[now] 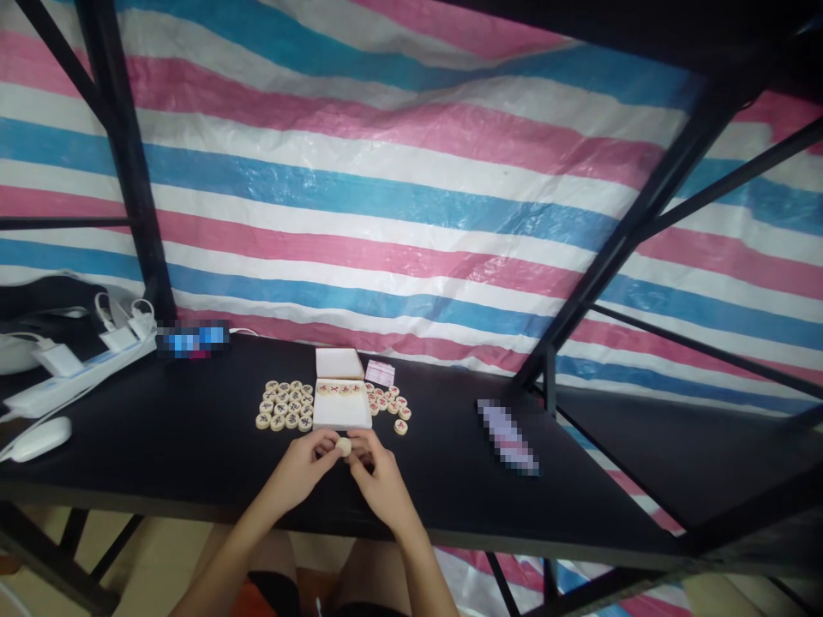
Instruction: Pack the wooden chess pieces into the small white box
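On the black table (193, 446) my left hand (302, 467) and my right hand (379, 480) meet just in front of a small white box (342, 410). Both pinch one round cream game piece (344, 446) between their fingertips. The box holds a short row of pieces along its far side, and its lid (339, 363) lies behind it. A cluster of dark-marked round pieces (286, 405) lies to the left of the box. A smaller scatter of red-marked pieces (388, 405) lies to its right.
A folded pink-and-white paper (380, 373) lies behind the red pieces. A white mouse (39, 439) and a power strip with chargers (77, 364) sit at the table's left. Black frame posts (138, 214) rise at the back. A striped tarp (411, 188) hangs behind.
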`<state>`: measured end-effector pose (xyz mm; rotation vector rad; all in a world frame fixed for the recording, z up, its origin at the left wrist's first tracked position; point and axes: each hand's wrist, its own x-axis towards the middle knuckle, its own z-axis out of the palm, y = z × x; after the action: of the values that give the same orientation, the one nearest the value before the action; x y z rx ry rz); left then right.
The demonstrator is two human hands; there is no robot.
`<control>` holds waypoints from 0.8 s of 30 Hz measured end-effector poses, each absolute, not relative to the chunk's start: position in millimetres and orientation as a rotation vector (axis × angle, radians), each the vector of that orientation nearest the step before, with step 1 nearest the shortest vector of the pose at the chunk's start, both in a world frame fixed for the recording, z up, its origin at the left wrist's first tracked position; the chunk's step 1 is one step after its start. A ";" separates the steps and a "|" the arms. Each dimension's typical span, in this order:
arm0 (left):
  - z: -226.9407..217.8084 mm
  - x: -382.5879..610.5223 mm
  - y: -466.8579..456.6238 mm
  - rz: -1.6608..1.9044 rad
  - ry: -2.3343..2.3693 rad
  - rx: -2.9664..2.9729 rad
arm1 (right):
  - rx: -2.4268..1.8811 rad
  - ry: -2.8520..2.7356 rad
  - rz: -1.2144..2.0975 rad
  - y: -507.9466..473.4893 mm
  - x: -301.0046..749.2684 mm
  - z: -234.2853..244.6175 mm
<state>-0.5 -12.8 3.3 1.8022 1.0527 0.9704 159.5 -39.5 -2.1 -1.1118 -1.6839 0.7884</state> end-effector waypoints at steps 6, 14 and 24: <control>1.6 -2.5 -12.4 0.994 1.023 1.794 | -1.195 -1.722 0.612 -35.8 160.4 -4.3; 0.5 -0.9 -10.7 1.040 1.030 1.702 | -1.104 -1.718 0.723 -39.7 159.4 1.7; -3.0 -2.3 -8.7 1.071 1.091 1.713 | -1.106 -1.664 0.808 -37.5 160.0 -2.7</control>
<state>-2.3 -8.7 -3.0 1.7128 1.0912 1.0707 160.0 -37.5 -2.7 -1.1063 -1.6638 0.8075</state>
